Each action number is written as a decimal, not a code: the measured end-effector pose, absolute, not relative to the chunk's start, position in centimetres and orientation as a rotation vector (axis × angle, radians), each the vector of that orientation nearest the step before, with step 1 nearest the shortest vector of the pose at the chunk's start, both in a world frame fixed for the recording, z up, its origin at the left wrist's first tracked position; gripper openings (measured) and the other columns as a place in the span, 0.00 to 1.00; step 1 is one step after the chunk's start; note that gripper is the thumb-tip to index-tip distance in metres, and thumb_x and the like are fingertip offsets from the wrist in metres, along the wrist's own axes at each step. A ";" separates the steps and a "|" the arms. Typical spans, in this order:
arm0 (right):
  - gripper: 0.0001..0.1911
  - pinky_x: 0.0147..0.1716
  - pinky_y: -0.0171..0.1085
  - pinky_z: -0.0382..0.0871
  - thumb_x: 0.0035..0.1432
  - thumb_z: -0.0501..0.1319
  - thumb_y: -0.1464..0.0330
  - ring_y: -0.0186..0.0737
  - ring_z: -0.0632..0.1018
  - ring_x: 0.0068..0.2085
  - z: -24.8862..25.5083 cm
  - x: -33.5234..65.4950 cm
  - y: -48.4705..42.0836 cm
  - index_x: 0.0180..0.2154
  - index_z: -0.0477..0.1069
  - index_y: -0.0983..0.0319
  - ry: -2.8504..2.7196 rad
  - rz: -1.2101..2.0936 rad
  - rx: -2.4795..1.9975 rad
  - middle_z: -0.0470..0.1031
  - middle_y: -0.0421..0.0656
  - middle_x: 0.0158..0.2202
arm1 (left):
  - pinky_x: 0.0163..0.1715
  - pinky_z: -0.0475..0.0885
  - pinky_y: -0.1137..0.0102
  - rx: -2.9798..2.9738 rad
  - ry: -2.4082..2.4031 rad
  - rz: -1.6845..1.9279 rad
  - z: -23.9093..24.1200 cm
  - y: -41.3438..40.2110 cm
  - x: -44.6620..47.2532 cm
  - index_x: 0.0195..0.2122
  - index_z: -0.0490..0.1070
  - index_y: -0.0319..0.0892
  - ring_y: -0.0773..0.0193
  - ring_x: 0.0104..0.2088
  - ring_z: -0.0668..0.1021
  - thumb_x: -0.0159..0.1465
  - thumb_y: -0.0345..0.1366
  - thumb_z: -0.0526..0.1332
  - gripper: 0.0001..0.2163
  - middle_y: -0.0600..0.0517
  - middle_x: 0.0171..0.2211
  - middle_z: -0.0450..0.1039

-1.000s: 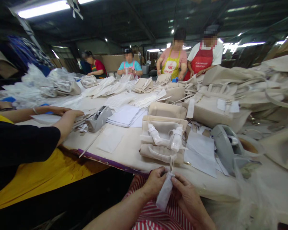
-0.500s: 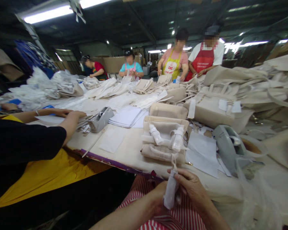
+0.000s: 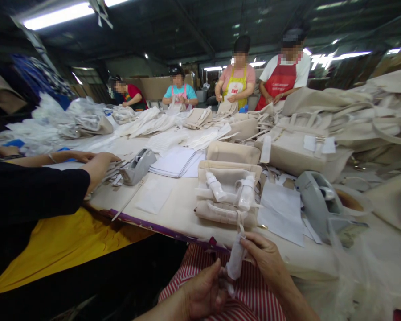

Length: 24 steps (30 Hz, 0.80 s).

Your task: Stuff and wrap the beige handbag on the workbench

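A beige handbag (image 3: pixel 230 168) lies on the table edge in front of me, with white wrapping around its handle parts. From it a thin strap hangs over the edge, its end bundled in white wrapping (image 3: pixel 235 262). My right hand (image 3: pixel 262 256) pinches this wrapped strap end between thumb and fingers. Just left of and below it, my left hand (image 3: pixel 205 287) has its thumb raised and its fingers curled beside a loose whitish, see-through piece; what the fingers hold is unclear.
Grey tape dispensers stand to the right (image 3: pixel 317 200) and left (image 3: pixel 138 166). White paper sheets (image 3: pixel 173 161) and several beige bags (image 3: pixel 297 147) cover the table. At left, a co-worker's arms (image 3: pixel 96 167) reach over the table. Several people work across it.
My left hand has moved down and left, away from the wrapped strap end. My right hand keeps hold, a little further right. The view has shifted slightly.
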State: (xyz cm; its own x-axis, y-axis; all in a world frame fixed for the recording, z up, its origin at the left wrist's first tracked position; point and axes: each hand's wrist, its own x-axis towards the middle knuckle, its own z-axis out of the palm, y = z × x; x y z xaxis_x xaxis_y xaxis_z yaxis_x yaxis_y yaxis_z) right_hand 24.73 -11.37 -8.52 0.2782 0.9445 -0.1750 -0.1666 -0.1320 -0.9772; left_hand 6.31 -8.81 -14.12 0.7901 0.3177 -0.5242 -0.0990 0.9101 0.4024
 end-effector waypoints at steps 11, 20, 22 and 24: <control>0.10 0.27 0.30 0.64 0.52 0.62 0.60 0.34 0.70 0.30 -7.2 23.8 -11.7 0.31 0.76 0.58 -1.066 1.004 -1.419 0.73 0.39 0.30 | 0.09 0.52 0.78 0.806 0.997 0.349 -10.7 -8.5 8.4 0.25 0.72 0.35 0.74 0.11 0.64 0.50 0.42 0.60 0.13 0.50 0.19 0.70; 0.14 0.26 0.31 0.65 0.49 0.65 0.57 0.35 0.70 0.29 -8.8 23.8 -11.5 0.34 0.75 0.60 -0.873 0.990 -1.412 0.72 0.40 0.29 | 0.11 0.48 0.79 0.871 1.044 0.513 -11.5 -8.8 7.2 0.27 0.65 0.40 0.74 0.10 0.60 0.50 0.47 0.60 0.14 0.59 0.09 0.60; 0.16 0.21 0.30 0.61 0.48 0.65 0.57 0.30 0.66 0.24 -9.3 23.9 -11.4 0.36 0.75 0.61 -0.779 1.011 -1.397 0.70 0.37 0.24 | 0.12 0.47 0.79 0.886 1.003 0.547 -11.9 -8.7 6.7 0.28 0.64 0.40 0.75 0.10 0.58 0.51 0.50 0.61 0.16 0.59 0.09 0.60; 0.17 0.19 0.29 0.57 0.49 0.65 0.57 0.28 0.62 0.20 -9.5 24.0 -11.3 0.37 0.74 0.62 -0.736 1.018 -1.377 0.66 0.35 0.19 | 0.12 0.46 0.79 0.876 0.950 0.563 -12.3 -8.4 6.3 0.28 0.63 0.41 0.76 0.10 0.57 0.51 0.51 0.62 0.18 0.59 0.10 0.61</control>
